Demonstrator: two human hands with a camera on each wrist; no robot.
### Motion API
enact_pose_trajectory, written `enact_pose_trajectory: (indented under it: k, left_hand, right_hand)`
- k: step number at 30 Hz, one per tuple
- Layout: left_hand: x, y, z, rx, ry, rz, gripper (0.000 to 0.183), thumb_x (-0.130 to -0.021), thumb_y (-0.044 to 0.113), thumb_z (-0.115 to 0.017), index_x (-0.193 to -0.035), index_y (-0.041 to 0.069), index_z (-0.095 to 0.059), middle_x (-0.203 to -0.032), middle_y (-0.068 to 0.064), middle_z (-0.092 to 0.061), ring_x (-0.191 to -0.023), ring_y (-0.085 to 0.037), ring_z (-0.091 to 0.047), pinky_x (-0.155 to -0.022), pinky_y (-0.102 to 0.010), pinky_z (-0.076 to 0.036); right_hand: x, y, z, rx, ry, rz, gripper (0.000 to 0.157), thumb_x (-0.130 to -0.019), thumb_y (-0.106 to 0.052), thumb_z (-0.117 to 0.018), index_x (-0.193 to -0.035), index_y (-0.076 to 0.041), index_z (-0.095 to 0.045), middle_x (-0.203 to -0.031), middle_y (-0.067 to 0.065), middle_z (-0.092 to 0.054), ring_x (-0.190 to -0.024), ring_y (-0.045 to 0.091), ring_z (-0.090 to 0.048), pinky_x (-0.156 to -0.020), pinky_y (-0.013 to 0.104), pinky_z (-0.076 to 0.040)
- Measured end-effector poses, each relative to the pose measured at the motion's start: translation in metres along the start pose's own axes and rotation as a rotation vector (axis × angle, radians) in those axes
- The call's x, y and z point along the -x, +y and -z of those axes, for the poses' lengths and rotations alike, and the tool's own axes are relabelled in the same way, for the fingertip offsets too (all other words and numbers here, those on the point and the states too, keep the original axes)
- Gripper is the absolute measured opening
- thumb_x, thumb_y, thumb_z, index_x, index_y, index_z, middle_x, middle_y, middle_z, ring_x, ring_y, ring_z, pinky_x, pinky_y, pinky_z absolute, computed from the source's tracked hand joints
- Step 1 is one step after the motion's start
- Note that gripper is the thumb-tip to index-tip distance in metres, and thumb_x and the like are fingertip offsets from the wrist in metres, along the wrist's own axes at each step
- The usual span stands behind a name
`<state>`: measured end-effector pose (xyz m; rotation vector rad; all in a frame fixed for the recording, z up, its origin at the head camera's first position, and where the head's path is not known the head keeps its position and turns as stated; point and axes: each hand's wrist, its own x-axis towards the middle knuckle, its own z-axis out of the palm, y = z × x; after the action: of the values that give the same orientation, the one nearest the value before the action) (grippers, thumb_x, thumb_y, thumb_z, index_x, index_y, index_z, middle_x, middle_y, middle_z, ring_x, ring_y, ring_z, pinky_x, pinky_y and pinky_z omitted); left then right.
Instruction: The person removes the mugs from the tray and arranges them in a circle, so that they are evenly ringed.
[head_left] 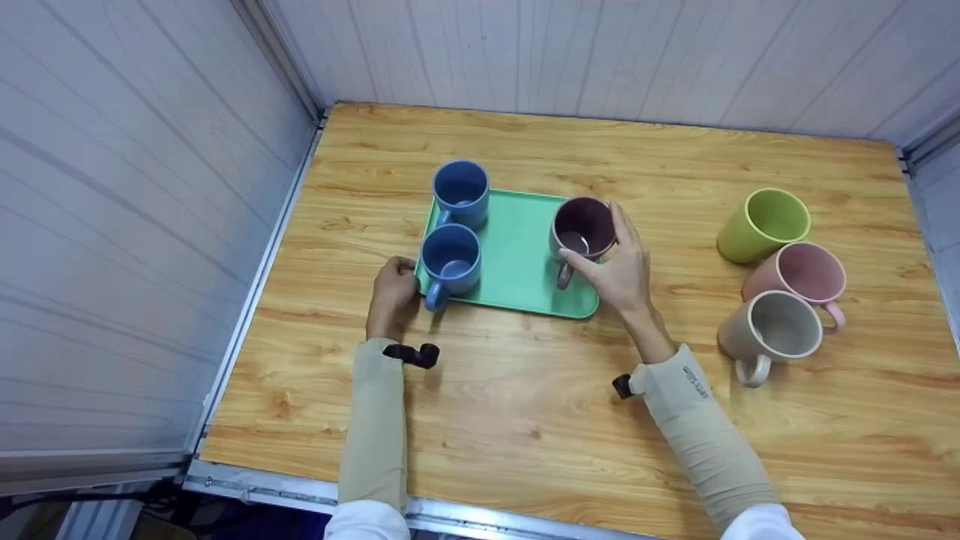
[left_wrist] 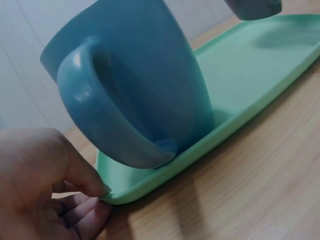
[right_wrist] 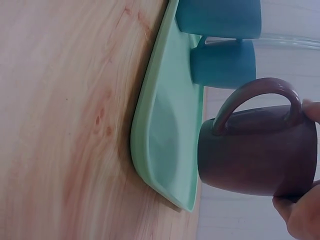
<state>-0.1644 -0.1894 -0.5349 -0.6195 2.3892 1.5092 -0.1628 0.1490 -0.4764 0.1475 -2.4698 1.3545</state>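
Observation:
My right hand [head_left: 624, 271] grips a dark purple mug [right_wrist: 257, 150] near its rim, thumb on one side and fingers on the other. In the right wrist view the mug hangs above the right end of a green tray [head_left: 517, 247], its handle toward me. With thumb and fingers my left hand [head_left: 394, 289] pinches the tray's near left corner, thumb on top of the rim. Two blue mugs stand on the tray's left end: a near blue mug [head_left: 451, 259] beside that hand, and a far blue mug [head_left: 461, 193] behind it.
On the wooden table [head_left: 525, 420], to the right, stand a yellow-green cup [head_left: 763, 225], a pink mug [head_left: 796, 274] and a beige mug [head_left: 769, 326], close together. White panels [head_left: 525, 52] wall the table at the back and sides.

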Motion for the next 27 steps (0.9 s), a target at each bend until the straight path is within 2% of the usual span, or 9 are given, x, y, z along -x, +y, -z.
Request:
enact_pose_trajectory:
  k: [2,12,21,27]
  left_hand:
    - [0.0,0.0,0.0,-0.025,0.002,-0.013,0.032,-0.094,0.01,-0.035,-0.118,0.002,-0.055,-0.111,-0.012,-0.056,-0.1,-0.022,-0.051,-0.089,-0.033,-0.041]
    - [0.001,0.001,0.0,0.028,0.0,0.013,0.03,-0.093,0.008,-0.037,-0.115,0.002,-0.055,-0.108,-0.011,-0.054,-0.102,-0.023,-0.049,-0.09,-0.033,-0.04]
    - [0.003,0.001,0.0,0.091,-0.009,0.047,0.029,-0.094,0.008,-0.036,-0.115,0.003,-0.054,-0.108,-0.01,-0.052,-0.101,-0.022,-0.048,-0.089,-0.032,-0.039]
    - [0.002,0.001,0.001,0.045,-0.002,0.022,0.03,-0.093,0.008,-0.036,-0.116,0.002,-0.054,-0.111,-0.012,-0.053,-0.103,-0.023,-0.048,-0.09,-0.033,-0.039]
  right_hand:
    - [0.003,0.0,0.003,-0.005,0.006,-0.014,0.098,-0.068,-0.041,-0.084,-0.144,0.0,-0.038,-0.147,0.021,-0.04,-0.137,0.031,-0.036,-0.111,0.046,-0.031]
    - [0.016,0.006,0.022,-0.009,0.023,-0.076,0.101,-0.066,-0.04,-0.086,-0.145,-0.001,-0.036,-0.148,0.021,-0.038,-0.136,0.028,-0.037,-0.11,0.042,-0.034]
    - [0.025,0.014,0.038,-0.001,0.074,-0.108,0.1,-0.064,-0.037,-0.087,-0.143,0.0,-0.039,-0.144,0.02,-0.044,-0.133,0.029,-0.042,-0.108,0.041,-0.036]
    - [0.031,0.019,0.051,0.011,0.084,-0.176,0.1,-0.065,-0.038,-0.086,-0.144,0.0,-0.038,-0.145,0.018,-0.042,-0.134,0.026,-0.041,-0.109,0.039,-0.035]
